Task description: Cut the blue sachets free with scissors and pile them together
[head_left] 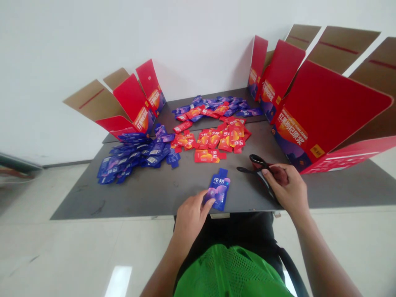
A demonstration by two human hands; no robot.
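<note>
My left hand (191,214) pinches the lower left corner of a blue pouch (219,189) that lies near the front edge of the dark table (148,194). My right hand (286,187) is closed around a red pouch (280,173) together with black-handled scissors (255,164), whose handles stick out to the left. A pile of blue pouches (133,156) lies at the left. Red and orange pouches (216,138) are spread in the middle.
An open red carton (130,105) stands at the back left. Larger open red cartons (312,107) fill the right side of the table. More mixed pouches (213,108) lie at the back. A white wall rises behind, and pale floor tiles surround the table.
</note>
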